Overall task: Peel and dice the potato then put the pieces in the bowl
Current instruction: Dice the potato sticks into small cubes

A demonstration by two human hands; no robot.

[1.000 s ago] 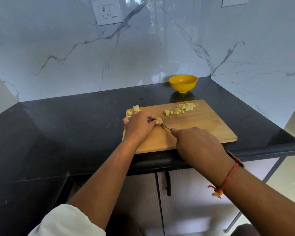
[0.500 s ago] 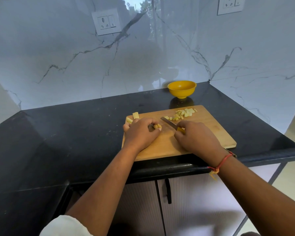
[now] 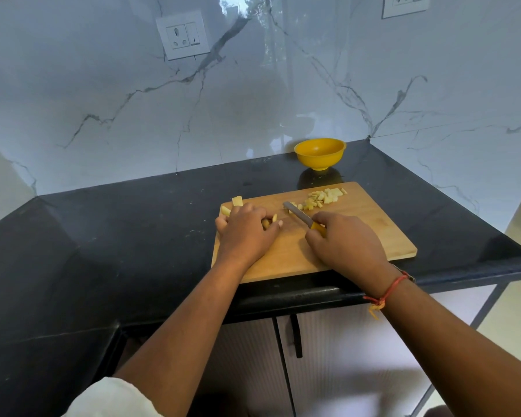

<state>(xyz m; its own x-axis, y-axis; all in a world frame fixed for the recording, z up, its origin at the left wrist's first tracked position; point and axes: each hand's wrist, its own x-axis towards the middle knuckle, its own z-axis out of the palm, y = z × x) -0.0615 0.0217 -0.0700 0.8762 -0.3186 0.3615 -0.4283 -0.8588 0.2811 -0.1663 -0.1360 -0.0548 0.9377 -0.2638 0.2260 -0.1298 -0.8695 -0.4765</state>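
On board (image 3: 286,254): left hand (image 3: 245,233) fingers pinch potato strip (image 3: 269,221); right hand (image 3: 345,243) grips knife (image 3: 298,214), tip at dice (image 3: 322,197).

My left grip (image 3: 245,233) covers nearly all of the potato strips (image 3: 273,219) it pins, so I see only their ends poking out at its 2 o'clock side and cannot count them. My right grip (image 3: 348,245) swallows the knife handle (image 3: 318,227) but for a yellow sliver, and the wall socket (image 3: 405,6) at 1 o'clock is cut by the top edge.
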